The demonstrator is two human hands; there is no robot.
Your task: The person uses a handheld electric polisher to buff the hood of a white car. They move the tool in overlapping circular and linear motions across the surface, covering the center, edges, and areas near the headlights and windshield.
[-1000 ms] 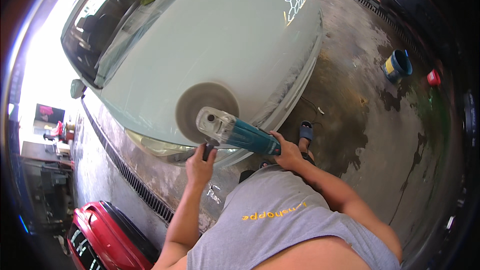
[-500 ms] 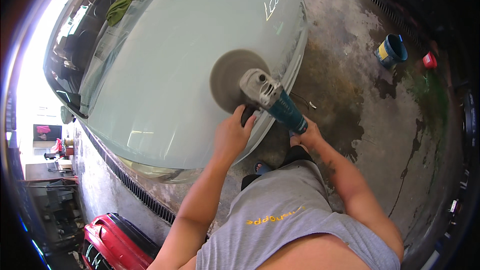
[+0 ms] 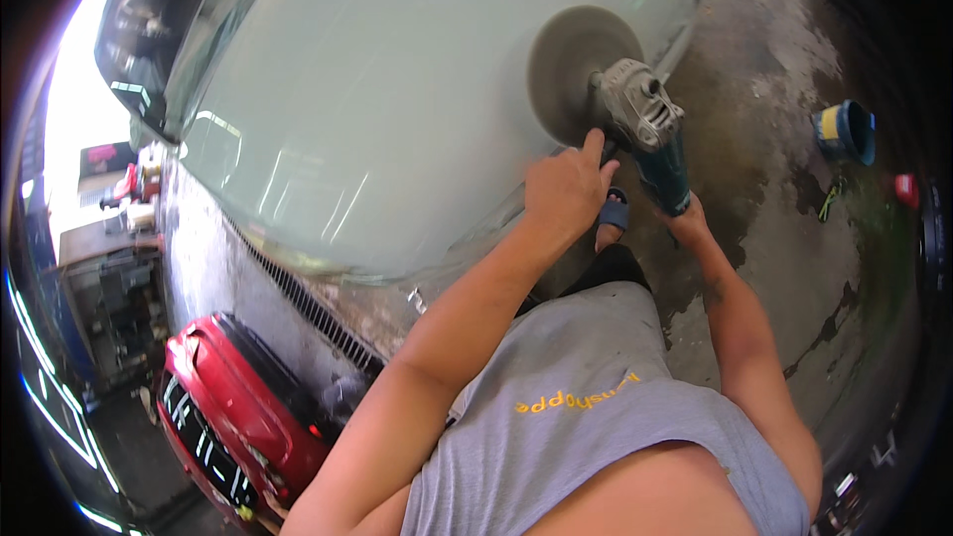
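Both my hands hold a teal and grey power polisher over the front of a pale grey-green car hood. Its wide round pad is blurred as if spinning and lies against the hood near the front edge. My left hand is closed round the dark side handle, which it mostly hides, with the index finger stretched toward the pad. Wrapped round the rear end of the teal body is my right hand, its fingers partly hidden behind the tool.
A teal bucket and a small red container stand on the wet concrete floor at right. At lower left sits a red car bumper near a floor drain grate. My sandalled foot is below the polisher.
The polisher and both hands have moved right and farther from me along the hood's front. The view has shifted, and my sandalled foot shows more fully.
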